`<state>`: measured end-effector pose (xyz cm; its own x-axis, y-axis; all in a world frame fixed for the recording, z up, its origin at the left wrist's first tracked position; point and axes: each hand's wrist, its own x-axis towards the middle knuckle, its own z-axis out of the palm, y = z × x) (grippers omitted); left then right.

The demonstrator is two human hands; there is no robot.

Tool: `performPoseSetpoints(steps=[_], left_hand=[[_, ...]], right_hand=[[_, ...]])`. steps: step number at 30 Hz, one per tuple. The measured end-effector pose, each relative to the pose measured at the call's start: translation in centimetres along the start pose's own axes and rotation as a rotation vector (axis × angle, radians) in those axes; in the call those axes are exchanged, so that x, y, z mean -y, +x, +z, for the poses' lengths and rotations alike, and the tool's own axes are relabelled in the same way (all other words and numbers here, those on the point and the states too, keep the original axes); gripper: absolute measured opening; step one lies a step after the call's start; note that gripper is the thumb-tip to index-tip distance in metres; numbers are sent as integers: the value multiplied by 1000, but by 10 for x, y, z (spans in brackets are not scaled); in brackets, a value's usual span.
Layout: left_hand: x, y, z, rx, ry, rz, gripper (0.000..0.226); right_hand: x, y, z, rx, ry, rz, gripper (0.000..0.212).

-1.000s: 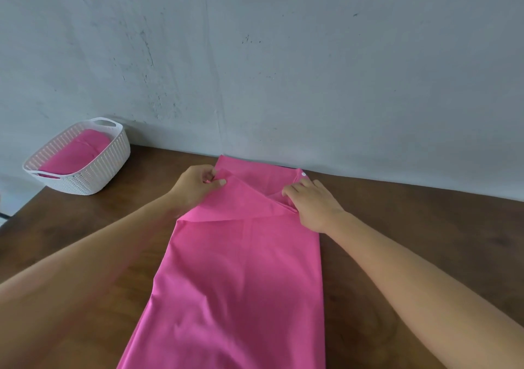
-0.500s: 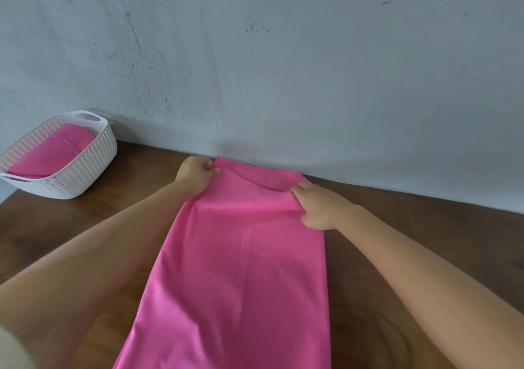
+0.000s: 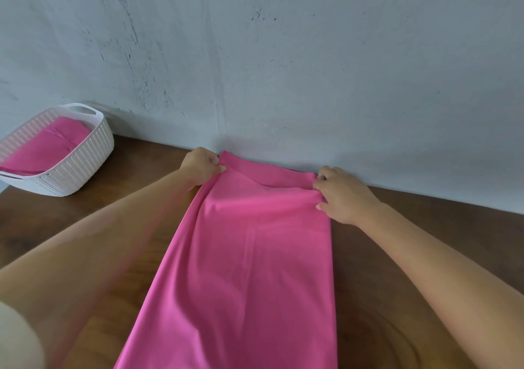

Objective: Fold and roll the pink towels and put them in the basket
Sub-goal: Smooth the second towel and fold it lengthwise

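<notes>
Already we have pink towel (image 3: 51, 144) in basket (image 3: 93, 153). On table (image 3: 425, 241) long towel (image 3: 255, 255) lies flat, far end by wall; our left hand (image 3: 202, 167) and right hand (image 3: 341, 195) pinch its far corners. Rolling, basketing left.

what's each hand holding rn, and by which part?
Both hold the pink towel at its far end. The left hand pinches the far-left corner of the folded-over edge, and the right hand pinches the far-right corner.
</notes>
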<state>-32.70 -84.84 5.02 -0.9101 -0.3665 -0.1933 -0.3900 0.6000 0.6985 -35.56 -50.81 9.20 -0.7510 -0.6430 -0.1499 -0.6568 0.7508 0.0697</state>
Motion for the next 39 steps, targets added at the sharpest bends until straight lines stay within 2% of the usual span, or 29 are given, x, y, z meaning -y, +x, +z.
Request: performPoseSetpoints(steps=[3, 7, 14, 23, 32, 37, 39], left_hand=[[2, -3, -4, -23, -42, 17, 41], [0, -14, -21, -60, -192, 52, 20], [-21, -53, -60, -1, -339, 170, 15], [-36, -107, -95, -109, -386, 276, 19], [-45, -168, -111, -175, -344, 455, 23], [-46, -190, -112, -148, -125, 572, 21], [-45, -196, -112, -161, -112, 585, 21]], right_hand=[[-2, -7, -4, -50, -100, 61, 27], [-4, -22, -8, -89, -110, 110, 16], [0, -47, -15, -154, 29, 210, 19], [1, -78, -38, -277, 69, 261, 14], [10, -107, -59, -375, 143, 299, 16], [15, -123, -59, -397, 217, 335, 15], [19, -132, -58, -402, 225, 338, 14]])
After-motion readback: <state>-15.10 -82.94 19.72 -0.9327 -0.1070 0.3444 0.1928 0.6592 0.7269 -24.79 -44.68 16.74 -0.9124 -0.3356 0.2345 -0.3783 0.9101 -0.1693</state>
